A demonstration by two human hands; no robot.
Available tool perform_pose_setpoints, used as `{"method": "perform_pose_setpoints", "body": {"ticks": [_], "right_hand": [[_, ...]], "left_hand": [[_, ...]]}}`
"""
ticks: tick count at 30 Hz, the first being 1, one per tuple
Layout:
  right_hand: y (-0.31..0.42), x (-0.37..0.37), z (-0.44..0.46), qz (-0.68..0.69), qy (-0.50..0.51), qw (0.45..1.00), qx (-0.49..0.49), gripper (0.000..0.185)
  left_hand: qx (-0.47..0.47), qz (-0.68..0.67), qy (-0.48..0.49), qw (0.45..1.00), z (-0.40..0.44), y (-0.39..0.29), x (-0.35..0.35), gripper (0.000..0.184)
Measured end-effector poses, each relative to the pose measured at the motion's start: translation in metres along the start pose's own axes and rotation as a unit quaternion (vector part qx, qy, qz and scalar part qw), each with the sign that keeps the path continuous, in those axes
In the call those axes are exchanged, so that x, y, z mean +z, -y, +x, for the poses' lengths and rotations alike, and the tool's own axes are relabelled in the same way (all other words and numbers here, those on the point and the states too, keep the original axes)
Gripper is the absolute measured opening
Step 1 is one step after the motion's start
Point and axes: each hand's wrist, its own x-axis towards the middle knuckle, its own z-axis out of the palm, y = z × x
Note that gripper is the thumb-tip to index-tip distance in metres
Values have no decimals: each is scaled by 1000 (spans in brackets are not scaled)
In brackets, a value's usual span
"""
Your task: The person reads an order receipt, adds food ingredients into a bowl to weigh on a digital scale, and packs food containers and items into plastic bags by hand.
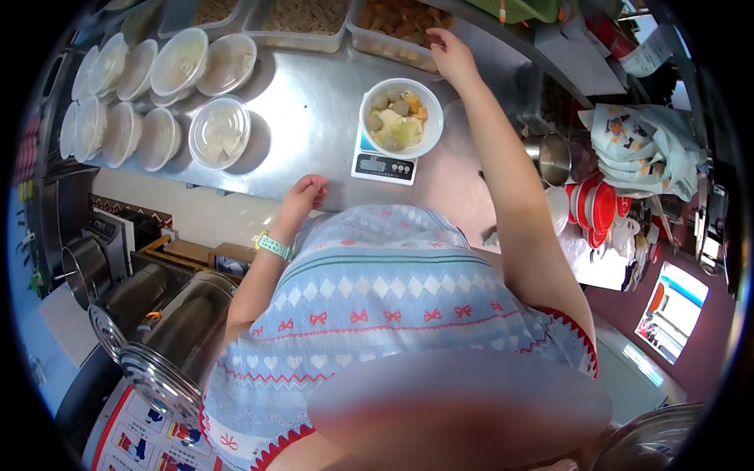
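A white bowl (402, 118) holding greyish balls, orange pieces and pale food rests on a digital scale (383, 167) at the counter's middle. My right hand (452, 56) is at the right end of a clear tub of orange-brown pieces (393, 49), its thumb and fingers slightly apart and nothing visible between them. Close to the counter's front edge, left of the scale, hangs my left hand (307, 194), its fingers curled in with nothing seen in them. A lidded bowl (220, 133) stands on the counter farther left.
Several lidded bowls (160, 140) are grouped at the left. A tub of noodle-like strips (305, 17) stands at the back. To the right are a metal pot (550, 157), red lids (601, 208) and plastic bags (644, 145). Large metal pots (188, 322) stand below left.
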Motion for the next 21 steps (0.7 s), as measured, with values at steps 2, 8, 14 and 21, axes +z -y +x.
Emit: {"method": "perform_pose_setpoints", "body": {"ticks": [2,8,14,21], "right_hand": [[-8,13,40,-87,90,992,29,39],[-45,53,99,-194,294,936,7,50],[-70,91,113,-398,215,892,-9,58],[-97,92,126,-328,236,914,11,33]], "left_hand": [[0,-10,-21,1000,1,-1,-6,17],[-10,-47,-54,997,1,0,-26,18],[-32,-78,-60,995,10,10,-29,20],[-35,-69,-56,995,25,3,-21,19]]}}
